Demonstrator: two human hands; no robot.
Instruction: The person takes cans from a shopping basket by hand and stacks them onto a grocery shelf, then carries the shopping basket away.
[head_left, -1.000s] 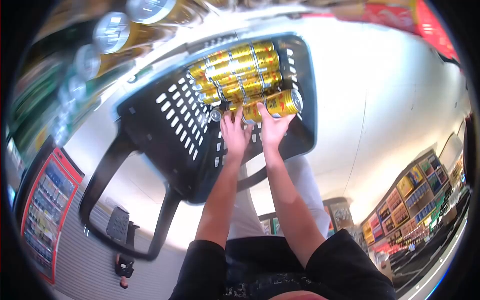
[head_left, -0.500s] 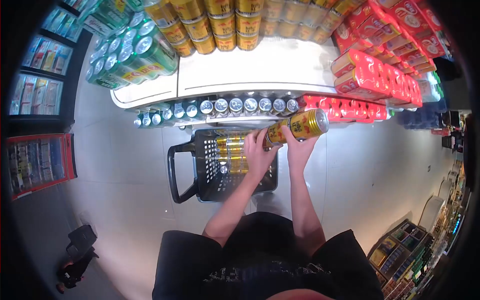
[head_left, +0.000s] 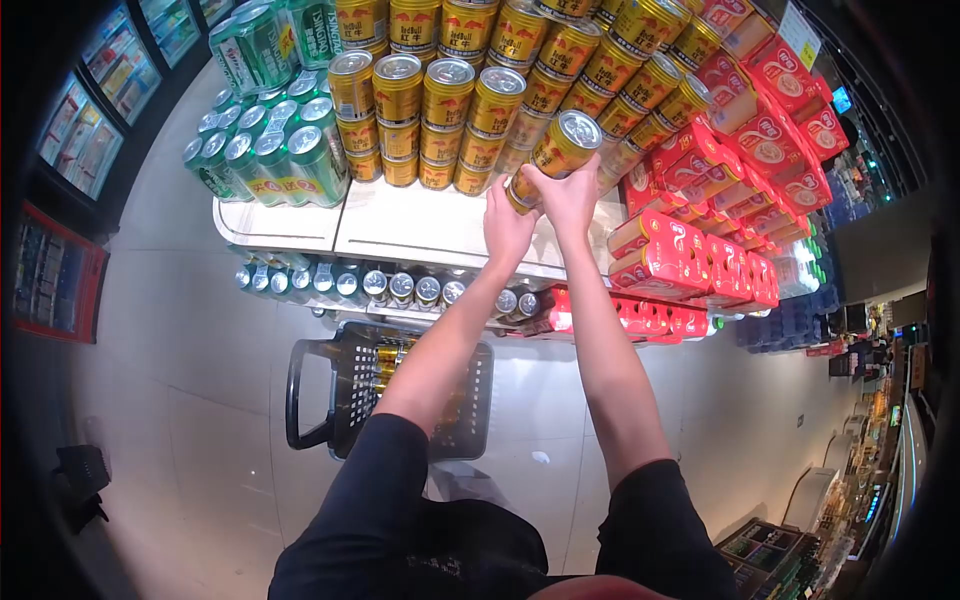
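Over the white shelf (head_left: 400,222), my two hands hold gold Red Bull cans (head_left: 562,150) lined up end to end, tilted with the silver top up and to the right. My left hand (head_left: 510,228) is closed at their lower end. My right hand (head_left: 568,205) grips them higher up, its thumb across the side. My fingers partly hide how many cans there are. Stacked gold Red Bull cans (head_left: 440,115) stand just behind and to the left. Below my left forearm, a black basket (head_left: 478,400) on the floor has more gold cans (head_left: 388,368) inside, partly hidden by the arm.
Green beer can packs (head_left: 265,150) stand at the shelf's left end. Red multipacks (head_left: 665,250) fill its right side. Silver-topped cans (head_left: 400,290) line the lower shelf. Glass-door coolers (head_left: 120,70) are at the far left.
My hands have carried the gold cans from above the basket forward and up over the shelf, tilting them more upright. The view has shifted, so the shelf now looks nearer.
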